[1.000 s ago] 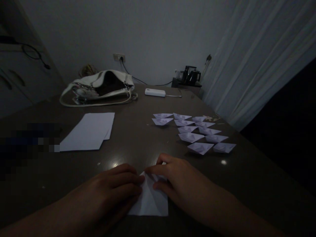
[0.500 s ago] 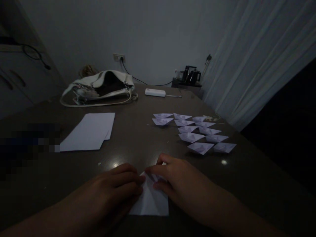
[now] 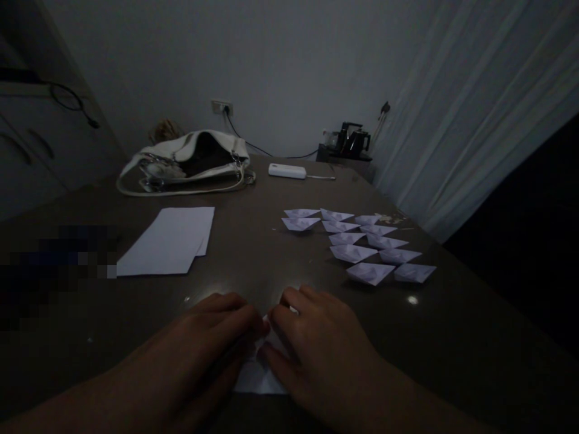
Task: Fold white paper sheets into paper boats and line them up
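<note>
A small folded sheet of white paper point(image 3: 259, 380) lies on the dark table at the near edge of the view, mostly covered by my hands. My left hand point(image 3: 212, 337) is closed on its left side, fingertips at the paper's upper part. From the right, my right hand point(image 3: 316, 337) curls over the sheet, with thumb and fingers pinching it near the top. The two hands' fingertips nearly meet there. Beyond my right hand stand several folded paper boats point(image 3: 371, 273) in uneven rows.
Flat white sheets point(image 3: 167, 241) lie stacked at left. Farther back are a white handbag point(image 3: 194, 160) and a white power bank point(image 3: 287, 171) with a short cable. A black kettle point(image 3: 355, 141) stands beyond the table's far end, beside a pale curtain point(image 3: 447, 120).
My right hand has moved left and down over the paper, hiding its right side. My left fingers have bent more. The whole view has shifted slightly.
</note>
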